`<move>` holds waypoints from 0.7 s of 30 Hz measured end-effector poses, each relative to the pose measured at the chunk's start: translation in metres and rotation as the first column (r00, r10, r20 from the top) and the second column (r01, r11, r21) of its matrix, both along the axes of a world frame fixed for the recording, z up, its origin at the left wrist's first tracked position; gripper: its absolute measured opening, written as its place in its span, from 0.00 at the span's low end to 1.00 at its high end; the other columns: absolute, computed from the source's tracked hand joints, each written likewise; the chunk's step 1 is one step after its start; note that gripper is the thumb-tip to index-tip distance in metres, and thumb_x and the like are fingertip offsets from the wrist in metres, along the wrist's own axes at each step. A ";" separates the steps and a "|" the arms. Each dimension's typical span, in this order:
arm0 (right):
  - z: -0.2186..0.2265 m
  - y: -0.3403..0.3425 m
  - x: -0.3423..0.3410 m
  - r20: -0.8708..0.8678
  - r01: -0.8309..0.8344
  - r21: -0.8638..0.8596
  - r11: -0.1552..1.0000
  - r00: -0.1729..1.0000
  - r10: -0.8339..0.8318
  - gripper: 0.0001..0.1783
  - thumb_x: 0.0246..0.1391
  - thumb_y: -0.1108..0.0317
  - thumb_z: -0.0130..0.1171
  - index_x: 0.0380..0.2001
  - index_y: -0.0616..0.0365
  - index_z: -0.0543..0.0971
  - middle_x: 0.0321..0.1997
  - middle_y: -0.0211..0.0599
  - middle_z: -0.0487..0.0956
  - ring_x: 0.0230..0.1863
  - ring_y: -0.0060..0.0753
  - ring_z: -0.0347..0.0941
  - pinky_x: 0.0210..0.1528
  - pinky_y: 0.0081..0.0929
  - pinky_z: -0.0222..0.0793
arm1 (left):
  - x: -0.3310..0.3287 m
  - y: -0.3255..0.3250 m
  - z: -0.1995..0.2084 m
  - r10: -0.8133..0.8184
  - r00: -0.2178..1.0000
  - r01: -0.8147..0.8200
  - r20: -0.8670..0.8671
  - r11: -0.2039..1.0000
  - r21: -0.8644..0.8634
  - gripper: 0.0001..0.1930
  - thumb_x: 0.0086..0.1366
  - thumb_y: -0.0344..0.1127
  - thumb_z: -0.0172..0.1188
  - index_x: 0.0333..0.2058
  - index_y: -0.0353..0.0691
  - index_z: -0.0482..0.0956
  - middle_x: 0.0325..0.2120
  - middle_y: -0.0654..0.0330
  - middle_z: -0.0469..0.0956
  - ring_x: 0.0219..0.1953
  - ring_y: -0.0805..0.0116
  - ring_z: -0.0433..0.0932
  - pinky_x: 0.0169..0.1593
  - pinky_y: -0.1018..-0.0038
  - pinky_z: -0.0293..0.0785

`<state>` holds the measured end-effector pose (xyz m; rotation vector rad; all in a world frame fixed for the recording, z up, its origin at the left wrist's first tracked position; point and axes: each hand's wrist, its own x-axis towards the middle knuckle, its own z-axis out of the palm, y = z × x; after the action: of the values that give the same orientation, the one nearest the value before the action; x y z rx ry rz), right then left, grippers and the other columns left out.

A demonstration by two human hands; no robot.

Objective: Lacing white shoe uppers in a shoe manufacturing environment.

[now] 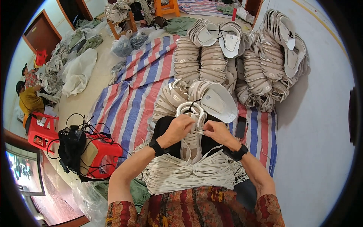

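1. Fingers of the right hand (219, 132) were pinched on a thin off-white shoelace (200, 132); those of the left hand (180, 126) were curled together over the other side of a sneaker upper (192, 141), and whether they clamped anything could not be told.
2. Widest of all, a striped sheet (130, 102) in red, white and blue covered the floor.
3. Stacks of nested beige sneaker uppers (186, 62) with white insides lay on it, beyond the hands.
4. A hank of flat off-white laces (181, 176) spread sideways, between the patterned shirt (189, 206) and the single upper's toe.
5. That upper was between the two hands, its toe end toward the person and its opening away. It looked pale throughout, cream to beige.
6. Its white collar (179, 110) made a thick rounded rim, with a black cord (193, 102) curving over it.
7. Below, pale lacing crossed its front in short rows, down to a rounded, beige-tinged toe (189, 156).
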<state>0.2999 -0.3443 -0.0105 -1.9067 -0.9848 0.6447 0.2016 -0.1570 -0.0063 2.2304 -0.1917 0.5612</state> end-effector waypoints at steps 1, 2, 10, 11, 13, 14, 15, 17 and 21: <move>-0.002 0.002 0.000 0.001 -0.004 0.005 1.000 1.000 0.004 0.09 0.43 0.69 0.57 0.27 0.63 0.73 0.22 0.40 0.74 0.23 0.36 0.71 0.28 0.28 0.65 | 0.002 -0.001 -0.001 -0.038 0.999 0.037 0.010 0.992 0.124 0.07 0.49 0.22 0.56 0.29 0.36 0.74 0.24 0.56 0.70 0.28 0.59 0.72 0.32 0.71 0.69; -0.006 0.006 -0.004 0.006 0.017 0.028 0.999 1.000 -0.017 0.09 0.43 0.69 0.57 0.26 0.64 0.73 0.21 0.41 0.74 0.23 0.36 0.71 0.27 0.29 0.65 | 0.002 0.000 -0.005 -0.027 1.000 0.026 0.005 0.985 0.168 0.08 0.47 0.25 0.58 0.28 0.37 0.74 0.25 0.56 0.68 0.30 0.57 0.71 0.33 0.69 0.68; -0.022 -0.003 -0.011 -0.100 0.168 0.042 0.985 0.981 -0.163 0.06 0.44 0.72 0.57 0.24 0.63 0.74 0.19 0.33 0.75 0.21 0.20 0.68 0.25 0.20 0.65 | 0.004 -0.012 -0.022 -0.043 0.999 0.046 -0.017 0.970 0.238 0.10 0.46 0.31 0.59 0.30 0.42 0.72 0.30 0.57 0.69 0.36 0.55 0.70 0.35 0.65 0.71; -0.015 -0.006 -0.011 -0.122 0.164 0.030 0.986 0.980 -0.159 0.04 0.45 0.73 0.57 0.23 0.63 0.74 0.18 0.28 0.73 0.21 0.15 0.65 0.24 0.16 0.62 | 0.006 -0.016 -0.020 -0.036 0.999 0.040 -0.020 0.960 0.275 0.08 0.46 0.31 0.59 0.27 0.41 0.73 0.30 0.58 0.69 0.37 0.56 0.70 0.36 0.66 0.71; -0.020 0.001 -0.013 -0.113 0.129 -0.005 0.992 0.985 -0.129 0.04 0.44 0.75 0.57 0.23 0.64 0.73 0.18 0.26 0.72 0.20 0.15 0.64 0.23 0.16 0.61 | 0.003 -0.015 -0.023 -0.042 0.997 0.021 0.058 0.944 0.329 0.04 0.46 0.31 0.57 0.21 0.41 0.71 0.25 0.59 0.66 0.32 0.60 0.69 0.32 0.69 0.69; -0.017 0.004 -0.015 -0.107 0.120 -0.005 0.993 0.987 -0.120 0.04 0.44 0.75 0.56 0.23 0.64 0.73 0.18 0.26 0.72 0.20 0.15 0.64 0.23 0.16 0.61 | 0.000 -0.016 -0.022 -0.021 0.995 -0.013 0.093 0.938 0.347 0.03 0.46 0.31 0.56 0.20 0.41 0.71 0.24 0.59 0.65 0.31 0.61 0.68 0.31 0.69 0.68; -0.013 0.007 -0.017 -0.101 0.115 -0.008 0.993 0.988 -0.115 0.04 0.44 0.75 0.56 0.22 0.65 0.73 0.18 0.26 0.72 0.20 0.15 0.64 0.23 0.16 0.61 | -0.001 -0.016 -0.021 -0.004 0.992 -0.043 0.128 0.931 0.363 0.03 0.47 0.31 0.56 0.20 0.41 0.71 0.23 0.60 0.64 0.30 0.62 0.67 0.31 0.69 0.67; -0.016 0.007 -0.014 -0.133 0.097 -0.016 0.995 0.986 -0.099 0.04 0.43 0.75 0.56 0.22 0.65 0.73 0.18 0.26 0.71 0.20 0.15 0.64 0.23 0.16 0.60 | -0.002 -0.017 -0.020 0.000 0.995 -0.038 0.095 0.916 0.400 0.03 0.47 0.31 0.55 0.21 0.39 0.71 0.25 0.58 0.65 0.32 0.61 0.67 0.34 0.69 0.67; -0.014 0.007 -0.014 -0.129 0.103 -0.035 0.994 0.986 -0.107 0.06 0.42 0.73 0.58 0.22 0.65 0.74 0.16 0.31 0.73 0.19 0.17 0.66 0.24 0.18 0.62 | -0.001 -0.014 -0.022 -0.005 0.999 0.017 -0.034 0.923 0.383 0.05 0.48 0.31 0.53 0.23 0.36 0.72 0.27 0.56 0.66 0.35 0.60 0.66 0.37 0.70 0.66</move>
<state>0.2859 -0.3372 -0.0244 -1.9012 -0.7910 0.7144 0.2009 -0.1710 -0.0284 2.6151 -0.3207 0.5140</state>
